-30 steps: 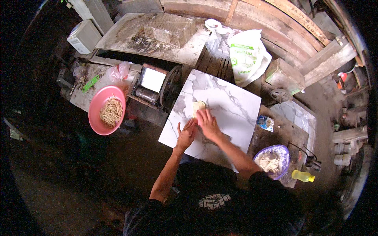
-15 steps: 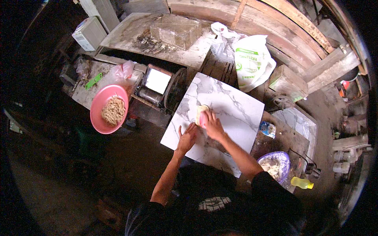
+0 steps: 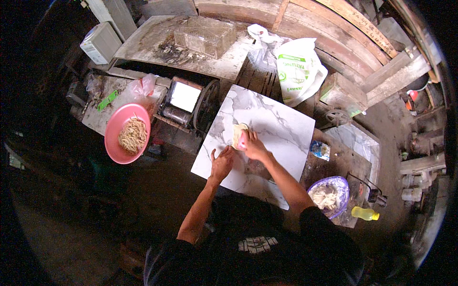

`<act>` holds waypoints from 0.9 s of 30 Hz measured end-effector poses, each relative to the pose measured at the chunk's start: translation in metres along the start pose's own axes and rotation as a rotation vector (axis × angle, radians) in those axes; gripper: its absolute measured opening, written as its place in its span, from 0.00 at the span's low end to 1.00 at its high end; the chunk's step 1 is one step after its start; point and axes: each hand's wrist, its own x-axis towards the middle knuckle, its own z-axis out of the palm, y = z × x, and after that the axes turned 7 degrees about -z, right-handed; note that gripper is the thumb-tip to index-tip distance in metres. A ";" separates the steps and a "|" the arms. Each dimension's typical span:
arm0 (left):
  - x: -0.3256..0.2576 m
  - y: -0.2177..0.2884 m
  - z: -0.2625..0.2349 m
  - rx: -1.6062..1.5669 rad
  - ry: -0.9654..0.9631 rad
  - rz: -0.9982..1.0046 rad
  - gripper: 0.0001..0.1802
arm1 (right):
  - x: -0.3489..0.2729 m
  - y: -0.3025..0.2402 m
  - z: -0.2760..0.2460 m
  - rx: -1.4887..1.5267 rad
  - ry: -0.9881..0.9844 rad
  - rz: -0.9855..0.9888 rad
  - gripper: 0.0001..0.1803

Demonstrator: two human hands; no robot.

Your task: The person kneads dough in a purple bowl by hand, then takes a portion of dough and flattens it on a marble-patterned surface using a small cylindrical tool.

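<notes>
A small pale piece of flattened dough (image 3: 236, 133) lies on the white marble-patterned board (image 3: 279, 126) in front of me. My right hand (image 3: 255, 148) is closed on a small pink object (image 3: 242, 139) and presses it against the dough; the fingers cover most of it, so its kind is hidden. Just below the dough, my left hand (image 3: 222, 164) rests on the board with its thumb spread away from the fingers. Its fingertips are at the dough's near edge, and whether they touch it I cannot tell.
Left of the board stands a roller machine (image 3: 183, 102) with a wheel, then a pink basin (image 3: 110, 138) of pale dough strips. To the right are a blue-white packet (image 3: 320, 150), a purple basin (image 3: 344, 209) holding dough, and a yellow bottle (image 3: 365, 213). A white sack (image 3: 300, 71) sits behind.
The whole view has shifted slightly left. My right hand stays on the dough with the pink object, its fingers slightly repositioned; my left hand remains beside it.
</notes>
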 end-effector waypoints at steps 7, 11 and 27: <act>-0.001 -0.002 0.001 0.032 0.021 0.001 0.18 | -0.030 -0.018 0.020 -0.131 0.072 -0.089 0.32; 0.004 -0.007 0.003 0.032 0.032 0.024 0.19 | 0.006 0.018 0.004 0.242 -0.020 0.057 0.33; -0.002 -0.006 0.012 0.008 0.077 0.018 0.19 | -0.016 -0.016 0.019 -0.017 0.172 0.009 0.32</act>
